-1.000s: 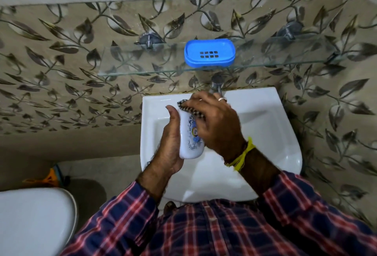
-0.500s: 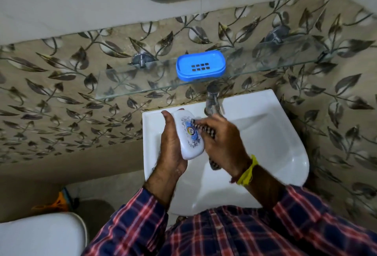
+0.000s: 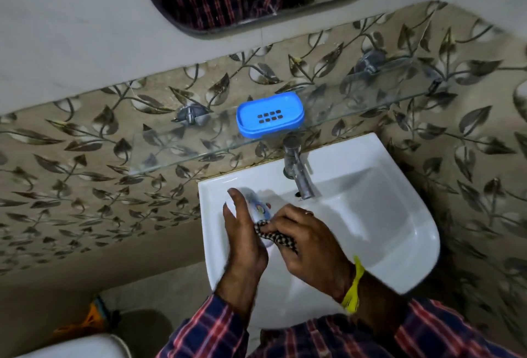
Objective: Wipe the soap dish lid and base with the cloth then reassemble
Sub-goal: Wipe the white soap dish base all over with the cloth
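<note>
The person stands over the sink (image 3: 399, 243) with the left hand (image 3: 242, 232) wrapped round the white soap dish lid (image 3: 258, 208), its printed face up. The right hand (image 3: 310, 246) pinches the checked cloth (image 3: 273, 236) and has slid it from the lid's top end down to the near end, so this face looks nearly wiped. The blue base (image 3: 269, 115) sits apart on the glass shelf (image 3: 356, 112), seemingly untouched; I judge it comes next, then reassembly.

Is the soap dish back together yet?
No. The blue base sits alone on the glass shelf; the left hand holds the white lid.
</note>
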`<state>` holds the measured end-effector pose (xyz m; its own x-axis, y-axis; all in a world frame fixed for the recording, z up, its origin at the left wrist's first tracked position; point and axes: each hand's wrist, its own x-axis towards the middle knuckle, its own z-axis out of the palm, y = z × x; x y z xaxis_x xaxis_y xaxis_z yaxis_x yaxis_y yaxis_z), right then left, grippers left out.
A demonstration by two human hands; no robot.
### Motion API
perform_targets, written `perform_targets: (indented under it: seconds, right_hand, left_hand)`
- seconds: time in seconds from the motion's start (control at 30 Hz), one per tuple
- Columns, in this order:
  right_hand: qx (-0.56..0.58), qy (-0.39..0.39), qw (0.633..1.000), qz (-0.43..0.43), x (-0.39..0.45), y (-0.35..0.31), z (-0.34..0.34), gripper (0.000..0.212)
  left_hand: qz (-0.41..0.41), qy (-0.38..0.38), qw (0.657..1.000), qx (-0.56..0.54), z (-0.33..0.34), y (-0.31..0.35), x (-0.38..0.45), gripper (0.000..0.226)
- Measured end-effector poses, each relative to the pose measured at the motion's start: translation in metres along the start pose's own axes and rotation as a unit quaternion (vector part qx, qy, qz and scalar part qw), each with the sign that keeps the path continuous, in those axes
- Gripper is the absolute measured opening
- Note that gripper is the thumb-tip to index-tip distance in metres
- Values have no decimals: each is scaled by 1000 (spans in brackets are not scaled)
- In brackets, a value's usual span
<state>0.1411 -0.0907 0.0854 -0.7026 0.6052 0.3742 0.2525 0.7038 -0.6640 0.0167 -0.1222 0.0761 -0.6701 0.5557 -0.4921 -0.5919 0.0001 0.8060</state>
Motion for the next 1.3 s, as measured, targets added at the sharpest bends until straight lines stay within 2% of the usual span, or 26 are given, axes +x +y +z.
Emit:
perform_targets:
  seconds: [0.07, 0.17, 0.23, 0.33, 0.4, 0.5, 0.67, 0.77, 0.83, 0.93, 1.07, 1.13, 1.23, 1.3]
  right_hand:
    - [31, 11, 999, 39, -1, 10, -5, 28]
    - [126, 50, 974, 184, -3, 24, -12, 15]
    - [143, 69, 962, 222, -3, 34, -12, 16]
    - [136, 109, 958, 229, -4, 42, -12, 22]
    - [145, 123, 949, 251, -8, 42, -13, 24]
    - [156, 125, 935, 292, -16, 43, -18, 15]
    - [40, 123, 933, 336, -25, 48, -24, 21]
    - [9, 108, 934, 341, -20, 44, -24, 26]
    - [8, 101, 932, 349, -13, 39, -23, 28]
    - [35, 95, 911, 400, -6, 38, -13, 27]
    - [195, 82, 850, 483, 10, 36, 15, 20]
    - [236, 70, 833, 496, 25, 35, 31, 20]
    - [251, 39, 840, 478, 61, 35, 59, 21]
    - [262, 24, 863, 430, 93, 35, 79, 22]
  left_hand:
    - [13, -3, 1000, 23, -11, -4, 0, 42]
    - [-13, 4, 999, 50, -23, -12, -1, 48]
    - [7, 12, 996, 83, -24, -16, -4, 37]
    - [86, 4, 985, 151, -20, -17, -10, 35]
    - [107, 6, 979, 173, -22, -19, -12, 45]
    - [107, 31, 980, 168, -29, -22, -15, 64]
    - [88, 79, 983, 140, -44, -21, -9, 51]
    - [79, 93, 984, 126, -54, -14, -7, 50]
    - [75, 98, 987, 107, -63, -11, -8, 41]
    - [65, 112, 988, 85, -80, -6, -8, 33]
    - [57, 119, 988, 75, -101, 5, -7, 24]
    - [53, 127, 988, 70, -111, 10, -7, 23]
    - [59, 138, 987, 65, -124, 19, -6, 20]
    - [65, 147, 985, 63, -128, 24, -3, 23]
